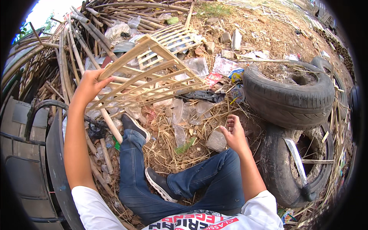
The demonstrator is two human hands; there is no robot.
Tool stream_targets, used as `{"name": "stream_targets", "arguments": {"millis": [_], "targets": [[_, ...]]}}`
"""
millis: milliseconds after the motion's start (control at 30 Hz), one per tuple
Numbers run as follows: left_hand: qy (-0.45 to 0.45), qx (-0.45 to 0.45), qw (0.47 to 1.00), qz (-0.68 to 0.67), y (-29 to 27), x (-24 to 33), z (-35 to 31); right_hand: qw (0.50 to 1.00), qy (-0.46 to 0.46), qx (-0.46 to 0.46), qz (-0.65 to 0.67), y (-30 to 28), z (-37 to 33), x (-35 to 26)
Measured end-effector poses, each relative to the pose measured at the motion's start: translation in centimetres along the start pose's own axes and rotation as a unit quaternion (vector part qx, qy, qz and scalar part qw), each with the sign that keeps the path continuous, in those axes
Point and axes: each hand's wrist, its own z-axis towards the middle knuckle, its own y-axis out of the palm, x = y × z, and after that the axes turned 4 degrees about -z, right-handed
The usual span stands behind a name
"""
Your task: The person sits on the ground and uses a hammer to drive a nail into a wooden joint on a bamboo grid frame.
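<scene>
My left hand grips the near end of a bamboo slat frame, a lattice of thin split strips tilted up off the ground. The frame reaches away to the right over plastic litter. My right hand hovers above my right knee with fingers loosely curled and nothing in it, close to a grey stone. I sit on the ground in blue jeans and dark shoes, legs stretched toward the frame.
Two worn tyres lie at the right; a long knife rests on the lower one. Bamboo poles pile up at the back left. A second slat panel lies behind. Dry straw, plastic bags and rubble cover the ground.
</scene>
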Motion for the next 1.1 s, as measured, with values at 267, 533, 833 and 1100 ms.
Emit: {"name": "stream_targets", "arguments": {"millis": [267, 533, 833, 1100], "targets": [[-0.016, 0.060, 0.985, -0.160, -7.0, -2.4, 2.5, 0.990, -0.007, -0.073, 0.119, 4.9, 6.5, -2.8], [-0.033, 0.139, 0.965, -0.219, -12.4, -3.7, -0.3, 0.988, -0.002, 0.079, 0.137, 6.5, 14.0, -4.8], [-0.052, 0.237, 0.931, -0.273, -18.3, -7.6, -2.4, 0.965, -0.021, 0.011, -0.260, 4.2, 20.1, 1.6], [-0.003, 0.278, 0.915, -0.293, -18.6, -7.4, -1.6, 0.971, -0.084, -0.093, 0.205, 5.1, 26.9, -6.6]]}}
